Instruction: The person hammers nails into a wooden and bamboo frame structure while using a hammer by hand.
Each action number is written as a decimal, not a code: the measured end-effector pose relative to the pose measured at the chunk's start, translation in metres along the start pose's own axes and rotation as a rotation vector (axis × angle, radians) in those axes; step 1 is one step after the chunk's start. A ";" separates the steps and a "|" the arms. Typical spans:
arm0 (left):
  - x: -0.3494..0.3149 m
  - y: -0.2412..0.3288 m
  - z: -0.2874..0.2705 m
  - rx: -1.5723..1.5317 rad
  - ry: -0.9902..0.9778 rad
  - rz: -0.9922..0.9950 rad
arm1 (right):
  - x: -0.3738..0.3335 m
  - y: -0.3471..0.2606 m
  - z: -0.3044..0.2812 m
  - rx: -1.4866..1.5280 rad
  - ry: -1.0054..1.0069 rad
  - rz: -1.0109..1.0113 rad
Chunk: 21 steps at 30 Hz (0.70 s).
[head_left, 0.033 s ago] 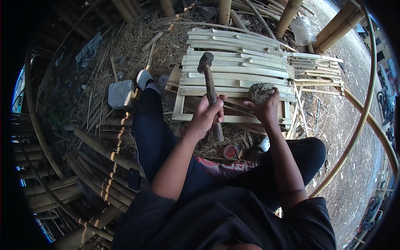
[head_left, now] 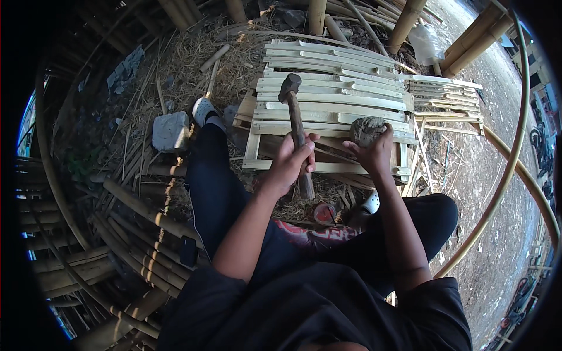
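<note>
Left-hand grip: fingers and thumb of the left hand [head_left: 291, 162] are wrapped round the lower part of a hammer [head_left: 297, 121], the butt of its handle jutting out on the near side.
Right-hand grip: the right hand [head_left: 373, 153] is closed on a rough stone [head_left: 367, 132], thumb at its near left, fingers along its right side.
Hammer: blocky dark metal head at the far end, slightly left; round brown wooden handle, over the left half of the slatted panel.
Stone: rounded, grey-brown, pitted and crumbly-looking, over the panel's near right part; whether it rests on the slats cannot be told.
Slatted panel [head_left: 331, 106]: pale split strips laid left to right, knobbly at the joints, with uneven gaps.
Smaller panel [head_left: 446, 100]: similar thin strips, beyond the right edge of the first.
Left ground: a pale, squarish block [head_left: 170, 132] with rounded corners, among dry, stringy shavings [head_left: 193, 61].
Near left: smooth, round bamboo poles [head_left: 136, 200] lying lengthwise.
Near middle: a small reddish tub [head_left: 324, 214] beside a crumpled, printed sack [head_left: 313, 235].
</note>
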<state>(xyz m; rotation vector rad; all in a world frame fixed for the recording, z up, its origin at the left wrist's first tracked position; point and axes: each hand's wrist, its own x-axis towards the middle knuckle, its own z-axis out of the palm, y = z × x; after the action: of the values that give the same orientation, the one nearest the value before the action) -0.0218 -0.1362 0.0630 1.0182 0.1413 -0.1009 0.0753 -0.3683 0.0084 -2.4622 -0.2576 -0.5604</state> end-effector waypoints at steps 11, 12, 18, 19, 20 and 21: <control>0.002 -0.024 0.000 0.127 -0.027 0.110 | -0.024 -0.101 -0.033 0.749 -1.063 0.124; 0.003 -0.022 -0.001 0.131 -0.024 0.112 | -0.022 -0.109 -0.037 0.753 -1.064 0.121; 0.006 -0.007 -0.014 0.518 -0.119 0.245 | -0.026 -0.120 -0.030 1.127 -1.119 0.466; 0.003 0.008 -0.018 0.563 -0.149 0.212 | -0.027 -0.130 -0.036 1.175 -1.004 0.573; 0.003 0.018 -0.027 0.572 -0.139 0.207 | -0.022 -0.134 -0.039 1.186 -1.014 0.573; 0.002 0.028 -0.036 0.660 -0.021 0.137 | -0.016 -0.136 -0.042 1.004 -0.965 0.574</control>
<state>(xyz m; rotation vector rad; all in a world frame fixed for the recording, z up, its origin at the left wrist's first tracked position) -0.0183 -0.0904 0.0677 1.6811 0.0151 -0.0317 0.0060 -0.2845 0.1015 -1.4936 -0.1258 0.8484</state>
